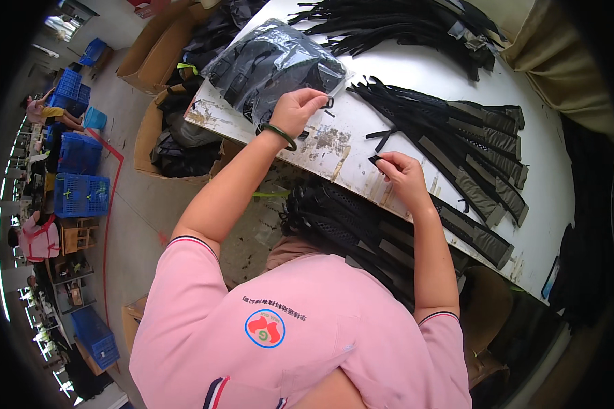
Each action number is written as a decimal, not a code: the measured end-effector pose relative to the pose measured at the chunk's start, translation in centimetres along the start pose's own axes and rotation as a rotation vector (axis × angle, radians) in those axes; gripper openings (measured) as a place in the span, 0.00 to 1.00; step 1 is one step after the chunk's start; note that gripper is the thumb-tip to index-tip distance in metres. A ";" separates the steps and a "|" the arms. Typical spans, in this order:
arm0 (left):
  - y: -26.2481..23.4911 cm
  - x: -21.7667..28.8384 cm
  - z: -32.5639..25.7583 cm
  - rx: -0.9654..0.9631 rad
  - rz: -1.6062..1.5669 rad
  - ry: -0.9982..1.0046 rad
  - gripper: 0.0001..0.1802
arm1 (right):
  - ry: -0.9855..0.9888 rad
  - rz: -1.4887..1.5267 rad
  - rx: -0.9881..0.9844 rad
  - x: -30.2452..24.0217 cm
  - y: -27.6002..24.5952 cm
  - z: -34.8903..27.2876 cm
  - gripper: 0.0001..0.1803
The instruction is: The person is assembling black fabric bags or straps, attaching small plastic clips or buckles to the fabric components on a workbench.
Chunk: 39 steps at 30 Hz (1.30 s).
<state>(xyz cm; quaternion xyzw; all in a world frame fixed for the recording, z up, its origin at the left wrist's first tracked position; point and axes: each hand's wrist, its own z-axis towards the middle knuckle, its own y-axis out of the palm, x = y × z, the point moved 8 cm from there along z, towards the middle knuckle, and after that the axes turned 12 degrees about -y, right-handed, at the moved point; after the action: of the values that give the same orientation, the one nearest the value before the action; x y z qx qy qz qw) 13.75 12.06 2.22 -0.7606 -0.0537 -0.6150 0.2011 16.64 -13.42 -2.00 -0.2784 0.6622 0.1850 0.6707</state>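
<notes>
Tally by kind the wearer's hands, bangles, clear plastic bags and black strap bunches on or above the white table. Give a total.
Bare hands, left and right: 2
Dark green round bangle: 1
Clear plastic bag with black goods: 1 visible
Black fabric strap bunches, far and near: 2
Total: 6

Bag (273, 65) on table (353, 124), straps (467, 180) to right

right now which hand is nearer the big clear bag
Left: the left hand is at the near edge of the bag; the right hand is farther off to its right.
</notes>
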 end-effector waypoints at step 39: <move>8.4 5.4 -10.8 0.031 0.023 0.627 0.14 | -0.019 0.745 0.159 -4.9 2.8 -2.7 0.07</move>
<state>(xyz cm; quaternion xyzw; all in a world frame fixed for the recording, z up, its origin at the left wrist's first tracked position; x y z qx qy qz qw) 7.87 -0.51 7.13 -0.5313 0.0101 -0.8163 0.2263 12.47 -12.34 2.61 0.0358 0.7240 0.3668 0.5831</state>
